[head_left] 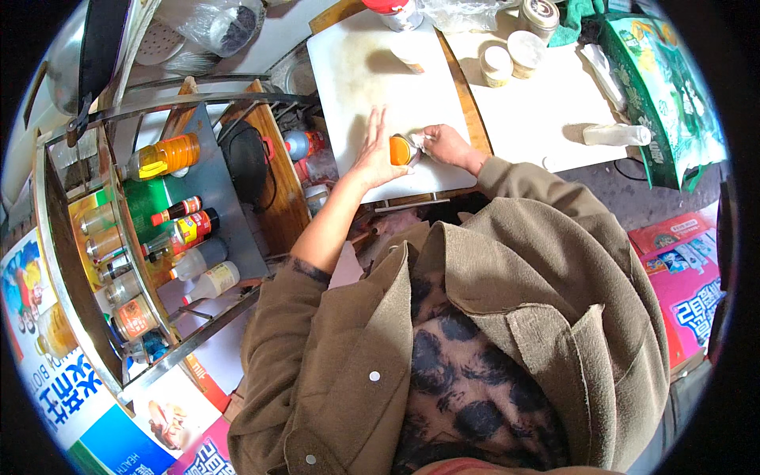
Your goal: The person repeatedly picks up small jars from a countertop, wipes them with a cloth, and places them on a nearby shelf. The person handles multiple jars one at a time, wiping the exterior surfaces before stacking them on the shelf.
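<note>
Nearest is the brown cloth coat (336, 340); on the white board (348, 75) I see a round orange-topped jar (400, 151), left hand (372, 156) spread beside it, right hand (448, 146) pinching crumpled white wad (417, 138) against it.

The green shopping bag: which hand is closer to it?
Right. The right hand sits left of the green shopping bag, apart from it; the left hand is farther left, by the orange-topped jar.

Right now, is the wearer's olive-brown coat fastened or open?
Open: the coat's two fronts lie apart, with a dark-patterned top showing between them.
</note>
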